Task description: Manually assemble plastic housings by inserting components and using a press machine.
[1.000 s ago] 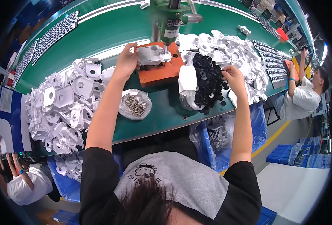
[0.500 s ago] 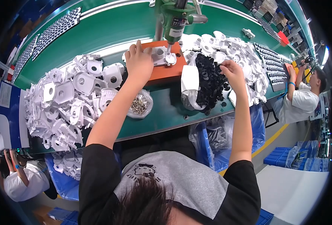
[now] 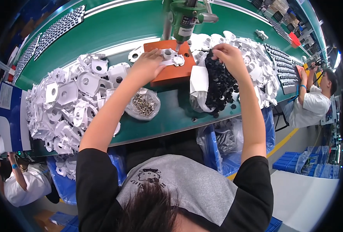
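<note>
1. A long green workbench curves across the view, with the person seated at its near edge.
2. A big heap of white moulded plastic parts covers the bench on the person's left; a second heap of white parts lies on the right.
3. A green press-type machine stands at the far middle, its tip pointing down over the fixture.
4. An orange fixture block sits under the machine, near the centre of the bench.
5. A pile of small black round parts spills from a white bag just right of the block.
6. A clear bag of metal screws lies on the bench in front of the block, beside the left forearm.
7. A white plastic housing rests on top of the orange block, directly below the machine's tip.
8. The left hand lies flat on the block, fingers spread and pressing against the housing's left side, not closed round it.
9. The right hand hovers above the black pile with fingertips pinched together; whether a black part sits between them I cannot tell.
10. Another person in a white shirt works at the far right end.
</note>
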The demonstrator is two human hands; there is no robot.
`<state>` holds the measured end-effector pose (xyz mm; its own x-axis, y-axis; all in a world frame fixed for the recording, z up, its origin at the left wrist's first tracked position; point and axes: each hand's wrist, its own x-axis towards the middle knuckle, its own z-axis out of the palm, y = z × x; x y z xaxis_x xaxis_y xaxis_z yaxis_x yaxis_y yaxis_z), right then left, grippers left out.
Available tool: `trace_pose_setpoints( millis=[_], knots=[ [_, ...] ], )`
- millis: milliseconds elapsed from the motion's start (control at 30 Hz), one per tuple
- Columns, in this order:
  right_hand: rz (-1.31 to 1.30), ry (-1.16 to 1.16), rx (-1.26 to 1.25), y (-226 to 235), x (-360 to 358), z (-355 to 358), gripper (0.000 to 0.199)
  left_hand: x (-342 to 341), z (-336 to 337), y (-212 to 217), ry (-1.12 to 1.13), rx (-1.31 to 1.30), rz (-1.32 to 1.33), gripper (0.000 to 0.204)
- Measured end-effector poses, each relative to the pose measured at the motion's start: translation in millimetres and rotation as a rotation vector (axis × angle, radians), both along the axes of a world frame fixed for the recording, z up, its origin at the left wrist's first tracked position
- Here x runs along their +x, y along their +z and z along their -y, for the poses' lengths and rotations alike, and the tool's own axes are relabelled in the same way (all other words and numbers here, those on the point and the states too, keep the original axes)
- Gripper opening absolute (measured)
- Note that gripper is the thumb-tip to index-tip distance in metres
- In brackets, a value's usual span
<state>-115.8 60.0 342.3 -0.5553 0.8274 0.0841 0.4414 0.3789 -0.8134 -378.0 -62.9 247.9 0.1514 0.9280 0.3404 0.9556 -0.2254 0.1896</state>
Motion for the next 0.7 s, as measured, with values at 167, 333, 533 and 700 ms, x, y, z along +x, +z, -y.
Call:
trace_pose_setpoints(
  millis=[167,333,533,700],
  knots=[
    [0.164,0.214,0.082,-23,-60,-15,0.022,16,3,-11,-0.001,0.139,0.0,0.042],
    [0.074,0.331,-0.137,-56,-90,-31,0.014,6,-1,-11,-0.046,0.09,0.166,0.035],
    [0.081,0.412,-0.171,-61,-94,-36,0.019,7,-4,-22,0.031,0.186,-0.011,0.023],
    [0.547,0.163,0.173,-54,-98,-25,0.045,6,-1,-20,-0.019,0.255,0.086,0.022]
  ],
)
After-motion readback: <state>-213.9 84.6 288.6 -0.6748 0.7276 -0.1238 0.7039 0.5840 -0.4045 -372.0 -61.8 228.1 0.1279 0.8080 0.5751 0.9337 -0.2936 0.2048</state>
